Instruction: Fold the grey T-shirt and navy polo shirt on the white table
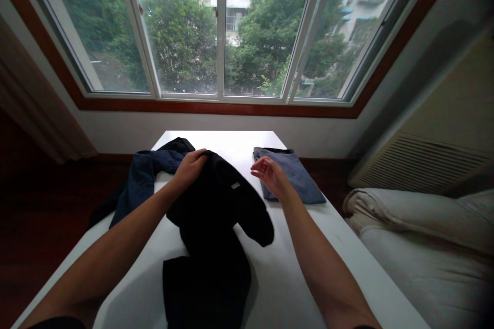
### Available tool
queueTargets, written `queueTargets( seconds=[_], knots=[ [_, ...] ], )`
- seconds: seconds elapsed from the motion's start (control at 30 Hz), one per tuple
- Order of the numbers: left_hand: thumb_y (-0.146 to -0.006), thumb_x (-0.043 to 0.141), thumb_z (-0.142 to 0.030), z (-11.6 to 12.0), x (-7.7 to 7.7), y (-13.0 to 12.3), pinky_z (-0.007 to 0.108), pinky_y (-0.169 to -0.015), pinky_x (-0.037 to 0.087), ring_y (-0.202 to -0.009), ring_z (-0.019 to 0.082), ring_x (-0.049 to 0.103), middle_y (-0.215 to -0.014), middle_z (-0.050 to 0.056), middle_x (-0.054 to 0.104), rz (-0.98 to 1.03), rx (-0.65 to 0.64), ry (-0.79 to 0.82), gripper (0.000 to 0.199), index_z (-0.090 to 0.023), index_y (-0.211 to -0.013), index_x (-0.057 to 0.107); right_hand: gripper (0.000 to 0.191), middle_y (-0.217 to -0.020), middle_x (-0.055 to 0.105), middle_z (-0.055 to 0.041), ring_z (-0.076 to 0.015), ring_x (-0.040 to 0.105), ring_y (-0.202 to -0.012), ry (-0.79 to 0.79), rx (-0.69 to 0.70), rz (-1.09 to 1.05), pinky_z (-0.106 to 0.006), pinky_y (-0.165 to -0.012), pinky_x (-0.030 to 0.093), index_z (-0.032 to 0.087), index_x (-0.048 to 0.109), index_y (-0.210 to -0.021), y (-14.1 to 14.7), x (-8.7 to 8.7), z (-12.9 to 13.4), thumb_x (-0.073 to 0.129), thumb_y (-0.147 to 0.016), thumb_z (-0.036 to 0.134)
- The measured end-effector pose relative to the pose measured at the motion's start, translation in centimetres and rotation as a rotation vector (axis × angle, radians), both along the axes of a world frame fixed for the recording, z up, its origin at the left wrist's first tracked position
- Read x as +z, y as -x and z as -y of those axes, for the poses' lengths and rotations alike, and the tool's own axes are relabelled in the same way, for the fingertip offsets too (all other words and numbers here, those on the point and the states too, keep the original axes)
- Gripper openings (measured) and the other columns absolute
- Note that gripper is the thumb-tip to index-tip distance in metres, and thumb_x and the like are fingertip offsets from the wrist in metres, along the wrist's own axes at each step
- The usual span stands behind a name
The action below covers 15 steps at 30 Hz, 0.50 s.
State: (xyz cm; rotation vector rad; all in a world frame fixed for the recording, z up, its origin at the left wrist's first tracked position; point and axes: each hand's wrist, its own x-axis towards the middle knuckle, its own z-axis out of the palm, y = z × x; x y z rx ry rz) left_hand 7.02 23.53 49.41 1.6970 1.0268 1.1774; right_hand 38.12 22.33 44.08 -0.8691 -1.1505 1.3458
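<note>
A black garment (216, 216) with a small pale label hangs from my left hand (193, 167), whose fingers are wrapped round its upper edge. Its lower part lies on the white table (285, 267) close to me. My right hand (269, 174) is held apart from the black garment, fingers spread and nothing in them. Just behind and beside the right hand sits a folded grey-blue garment (304, 180) at the table's right edge. Dark blue cloth (141, 180) is heaped at the left edge, with black cloth (181, 144) behind it.
Beyond the table a wide window (221, 36) looks onto trees and buildings. Pale folded bedding (428, 221) lies at the right, below a large cream unit with a vent grille (417, 164). A curtain (34, 97) hangs at the left.
</note>
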Motion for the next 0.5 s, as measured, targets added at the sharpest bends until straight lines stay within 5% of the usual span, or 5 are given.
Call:
queueTargets(
  seconds=[0.13,0.2,0.33,0.5],
  knots=[
    [-0.086,0.057,-0.038,-0.3,0.6,0.2,0.027,-0.065,0.044,-0.072,0.019,0.057,-0.075,0.002,0.065,-0.005,0.118,0.004,0.026,-0.018,-0.075,0.068,0.048,-0.131,0.065,-0.0101,-0.0248,0.062,-0.122,-0.221,0.287,0.332,-0.043,-0.102,0.052,0.024,0.061,-0.132,2.4,2.1,2.5,0.06,-0.096,0.057],
    [-0.083,0.058,-0.039,-0.3,0.7,0.2,0.026,-0.061,0.042,-0.068,0.017,0.055,-0.071,0.001,0.062,0.066,0.197,0.024,0.024,-0.019,-0.072,0.065,0.081,-0.154,0.048,-0.0114,-0.0285,0.049,-0.141,-0.361,0.375,0.648,-0.047,-0.114,0.045,0.028,0.042,-0.157,4.3,2.2,4.2,0.075,-0.087,0.055],
    [-0.08,0.061,-0.038,0.2,1.3,0.4,0.024,-0.055,0.04,-0.059,0.014,0.049,-0.066,-0.003,0.055,0.3,0.285,0.118,0.02,-0.02,-0.074,0.06,0.118,-0.163,0.033,-0.0175,-0.0368,0.036,-0.149,-0.495,0.209,1.119,-0.053,-0.122,0.034,0.024,0.023,-0.167,8.3,-0.9,5.6,0.089,-0.072,0.047],
    [-0.079,0.063,-0.039,1.7,2.3,0.4,0.024,-0.058,0.044,-0.062,0.014,0.053,-0.07,-0.002,0.058,0.454,0.32,0.177,0.02,-0.02,-0.079,0.062,0.093,-0.152,0.047,-0.0164,-0.0329,0.047,-0.138,-0.533,-0.052,1.11,-0.048,-0.117,0.039,0.02,0.039,-0.158,10.8,-6.7,4.7,0.079,-0.075,0.033]
  ],
)
